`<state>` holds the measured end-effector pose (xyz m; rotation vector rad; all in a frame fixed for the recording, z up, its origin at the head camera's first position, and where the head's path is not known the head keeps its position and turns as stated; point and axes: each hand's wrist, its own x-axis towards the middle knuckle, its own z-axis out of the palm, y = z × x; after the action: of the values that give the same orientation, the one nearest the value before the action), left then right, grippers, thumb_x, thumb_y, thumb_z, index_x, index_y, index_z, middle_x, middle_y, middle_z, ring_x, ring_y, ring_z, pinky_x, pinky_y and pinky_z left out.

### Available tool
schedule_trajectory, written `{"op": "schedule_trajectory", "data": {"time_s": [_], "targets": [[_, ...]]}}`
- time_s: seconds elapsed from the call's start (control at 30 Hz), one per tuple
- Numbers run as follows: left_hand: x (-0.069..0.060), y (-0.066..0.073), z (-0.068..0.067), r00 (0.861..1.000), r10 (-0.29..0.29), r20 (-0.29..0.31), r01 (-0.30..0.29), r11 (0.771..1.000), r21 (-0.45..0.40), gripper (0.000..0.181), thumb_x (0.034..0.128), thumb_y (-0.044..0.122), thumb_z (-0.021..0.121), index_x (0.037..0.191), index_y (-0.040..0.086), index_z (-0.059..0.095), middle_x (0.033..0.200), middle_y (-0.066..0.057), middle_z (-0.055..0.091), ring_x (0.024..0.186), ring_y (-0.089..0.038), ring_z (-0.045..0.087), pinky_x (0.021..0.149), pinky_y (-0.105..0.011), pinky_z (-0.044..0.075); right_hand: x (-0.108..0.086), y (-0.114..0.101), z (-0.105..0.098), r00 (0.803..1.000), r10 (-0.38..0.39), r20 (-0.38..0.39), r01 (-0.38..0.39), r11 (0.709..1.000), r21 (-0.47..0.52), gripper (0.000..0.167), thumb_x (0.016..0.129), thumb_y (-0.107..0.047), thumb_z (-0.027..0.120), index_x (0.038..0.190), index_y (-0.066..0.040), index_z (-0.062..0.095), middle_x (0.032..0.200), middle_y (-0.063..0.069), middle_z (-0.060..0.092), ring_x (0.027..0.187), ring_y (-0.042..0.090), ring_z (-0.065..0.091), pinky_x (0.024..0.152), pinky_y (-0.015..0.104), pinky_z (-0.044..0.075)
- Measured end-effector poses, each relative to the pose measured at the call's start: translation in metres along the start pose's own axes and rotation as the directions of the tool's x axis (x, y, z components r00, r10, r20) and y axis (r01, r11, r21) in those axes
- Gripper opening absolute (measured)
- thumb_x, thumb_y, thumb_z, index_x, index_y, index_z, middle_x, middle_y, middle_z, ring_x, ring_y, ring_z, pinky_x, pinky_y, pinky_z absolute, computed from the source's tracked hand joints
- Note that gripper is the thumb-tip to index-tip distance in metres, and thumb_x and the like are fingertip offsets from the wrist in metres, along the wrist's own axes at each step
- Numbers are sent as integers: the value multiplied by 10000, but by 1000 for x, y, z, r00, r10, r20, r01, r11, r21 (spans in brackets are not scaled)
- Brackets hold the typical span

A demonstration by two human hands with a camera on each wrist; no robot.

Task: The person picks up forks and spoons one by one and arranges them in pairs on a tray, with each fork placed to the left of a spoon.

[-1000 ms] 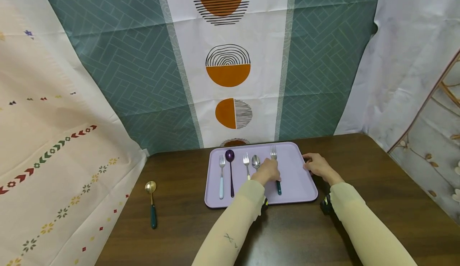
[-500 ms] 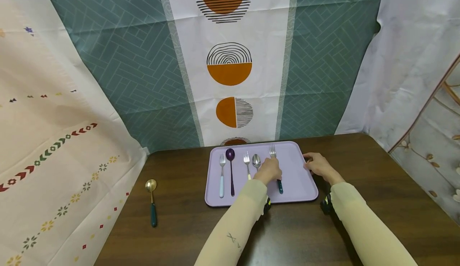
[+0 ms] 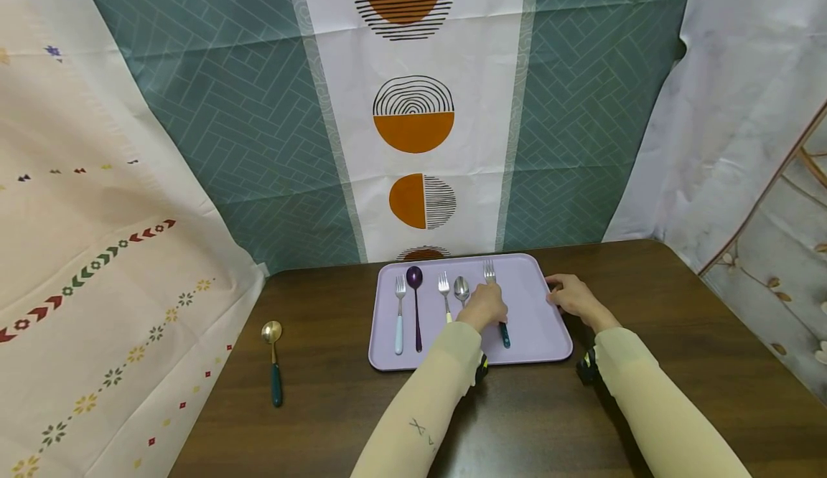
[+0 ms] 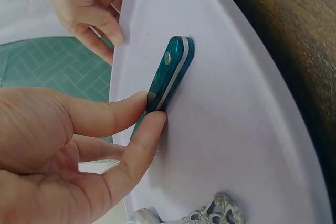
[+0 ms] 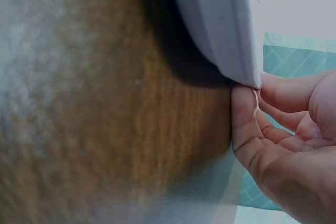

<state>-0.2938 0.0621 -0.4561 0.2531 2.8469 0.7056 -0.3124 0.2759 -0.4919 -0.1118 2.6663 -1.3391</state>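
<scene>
My left hand pinches the dark green handle of a fork between thumb and finger, low over the lilac tray. The fork's silver tines point toward the wall. To its left on the tray lie a silver spoon, a small fork with a cream handle, a dark purple spoon and a fork with a pale blue handle. My right hand grips the tray's right rim, thumb above and a fingertip against the edge in the right wrist view.
A gold spoon with a green handle lies on the brown wooden table, left of the tray. Behind the table hangs a patterned green and white cloth. Pale cloths hang at both sides.
The held fork has turned slightly, its tines shifting left and its handle end right. The head view has moved a little. My right hand stays on the tray rim.
</scene>
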Motion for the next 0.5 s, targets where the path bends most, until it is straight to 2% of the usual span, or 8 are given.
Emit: {"op": "schedule_trajectory", "data": {"time_s": [0.27,0.5], "targets": [[1,1,0,1000,1,-8,-1,1000,19,213,839,77,839,980,-20,713,872,-135,686,601,-146,560,547,-240,464,0,0,-1,1000,6,-3,-6,1000,-3,520,931,49,555,1419,192,449,905,154,593,805,247,599,683,326,551],[2,1,2,1000,-16,3,16,1000,24,230,841,96,849,1001,-15,726,780,-75,668,599,-140,557,568,-244,460,-2,-2,0,1000,12,-6,-12,1000,-2,511,935,48,563,1414,190,457,913,166,598,822,257,603,692,343,560]]}}
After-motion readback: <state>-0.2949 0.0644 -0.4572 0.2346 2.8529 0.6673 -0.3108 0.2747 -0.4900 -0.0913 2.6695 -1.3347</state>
